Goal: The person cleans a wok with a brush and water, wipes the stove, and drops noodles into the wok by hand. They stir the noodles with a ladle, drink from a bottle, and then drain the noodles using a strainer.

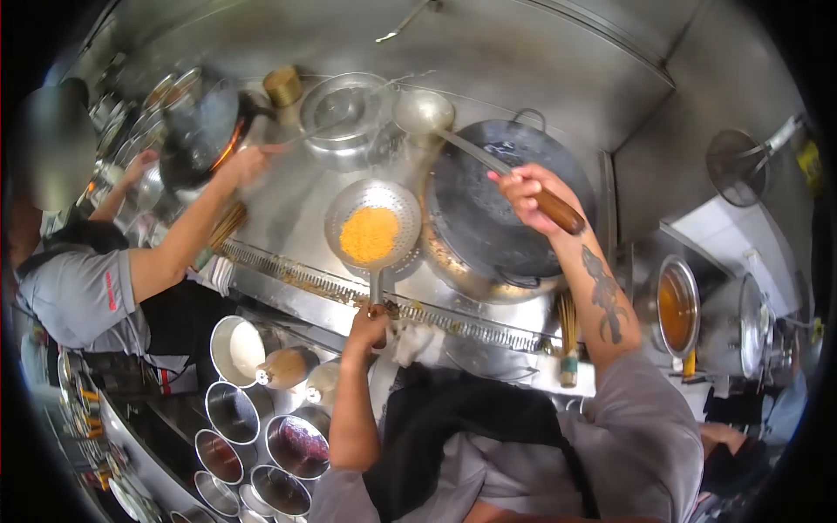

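My left hand (370, 328) is closed around the handle of a perforated strainer (338, 228), which holds a mound of orange-yellow food (370, 235) in small pieces. The strainer is over the steel stove top, left of a large dark wok (488, 209) with liquid in it. My right hand (534, 197) grips the wooden handle of a long ladle (425, 112) above the wok. The ladle's bowl reaches past the wok's upper left rim, near a steel pot (319, 144). What the bowl holds, if anything, I cannot make out.
At left, a co-worker (96, 288) reaches over another wok (196, 131) with flame beside it. Several metal containers (235, 410) of sauces stand lower left. A bamboo brush (568, 349) lies at the front edge; a pot of orange-brown liquid (677, 305) is at right.
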A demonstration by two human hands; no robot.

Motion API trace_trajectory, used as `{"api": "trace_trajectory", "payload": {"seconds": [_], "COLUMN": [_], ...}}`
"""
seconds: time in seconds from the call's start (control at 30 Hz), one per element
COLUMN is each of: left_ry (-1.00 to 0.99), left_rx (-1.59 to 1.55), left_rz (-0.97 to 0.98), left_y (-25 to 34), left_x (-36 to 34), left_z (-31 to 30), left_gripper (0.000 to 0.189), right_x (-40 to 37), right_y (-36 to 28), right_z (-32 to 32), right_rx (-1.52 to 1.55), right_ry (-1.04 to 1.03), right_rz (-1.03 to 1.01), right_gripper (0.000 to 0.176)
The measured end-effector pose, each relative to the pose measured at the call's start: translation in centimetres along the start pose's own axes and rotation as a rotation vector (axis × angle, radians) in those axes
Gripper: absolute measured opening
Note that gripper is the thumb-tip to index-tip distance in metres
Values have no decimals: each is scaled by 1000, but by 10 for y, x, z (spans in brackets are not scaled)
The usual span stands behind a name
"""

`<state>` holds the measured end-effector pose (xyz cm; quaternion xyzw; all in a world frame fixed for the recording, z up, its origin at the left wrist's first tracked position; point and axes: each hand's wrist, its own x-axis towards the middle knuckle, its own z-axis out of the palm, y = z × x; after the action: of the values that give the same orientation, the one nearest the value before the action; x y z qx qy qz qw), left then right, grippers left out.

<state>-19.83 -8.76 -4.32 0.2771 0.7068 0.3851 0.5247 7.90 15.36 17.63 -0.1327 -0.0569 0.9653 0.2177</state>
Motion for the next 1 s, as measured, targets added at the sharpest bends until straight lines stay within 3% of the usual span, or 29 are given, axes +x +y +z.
{"api": "trace_trajectory", "payload": {"seconds": [0.03,0.1,0.23,0.33,0.37,0.43,0.47,0.5,0.57,0.63,0.77,0.87,1.0], "left_ry": [-190,-211,-300,-317,-318,-307,-303,-274,-241,-208,-141,-90,-142], "left_rx": [-327,-634,-825,-843,-841,-853,-858,-821,-792,-775,-750,-733,-717], "left_rz": [-234,-269,-294,-254,-252,-254,-252,-235,-217,-158,-154,-138,-131], "left_y": [3,-4,-12,-17,-19,-17,-17,-18,-20,-18,-21,-19,-28], "left_x": [4,12,22,28,29,25,22,20,16,11,10,7,11], "left_z": [-8,4,16,18,18,18,18,19,19,20,21,23,19], "left_gripper": [3,8,14,13,13,12,12,11,11,8,12,11,10], "right_x": [-28,-76,-130,-141,-143,-139,-140,-139,-132,-110,-28,59,190], "right_y": [5,11,8,25,26,29,32,30,21,14,-8,-24,-28], "right_z": [0,-3,-28,-14,-20,-30,-31,-33,-35,-21,4,8,-13], "right_rx": [5,-73,-133,-647,-646,-1244,-1447,-1450,-1755,-1813,-1767,-1659,-1631], "right_ry": [6,145,261,675,674,854,879,876,846,760,715,660,537], "right_rz": [-19,-67,-73,-233,-235,-291,-384,-379,-625,-725,-615,-487,-530], "right_gripper": [35,40,35,22,22,22,25,25,30,27,21,6,14]}}
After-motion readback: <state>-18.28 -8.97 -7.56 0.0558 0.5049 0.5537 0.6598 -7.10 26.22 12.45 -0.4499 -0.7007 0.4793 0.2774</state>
